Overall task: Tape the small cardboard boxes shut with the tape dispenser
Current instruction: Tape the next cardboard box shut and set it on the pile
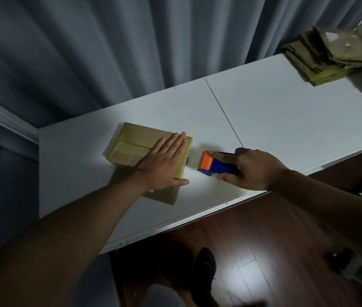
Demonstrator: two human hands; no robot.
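Your left hand point(164, 161) is lying flat, fingers straight, pressing the cardboard box point(146, 149) on the white table point(275, 120); your right hand point(251, 168) is gripping the blue-and-orange plastic tape dispenser point(214, 163) just beside it; glossy yellowish tape is already crossing the matte lid, so this box looks nearly sealed; flattened cardboard point(331, 56) is waiting far right.

Glossy tape covers the cardboard box point(131, 140) on the smooth matt table point(275, 111); floor point(253, 240) polished wood.

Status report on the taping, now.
Left hand flat on cardboard box. Right hand grips tape dispenser beside the box. Nothing between them.
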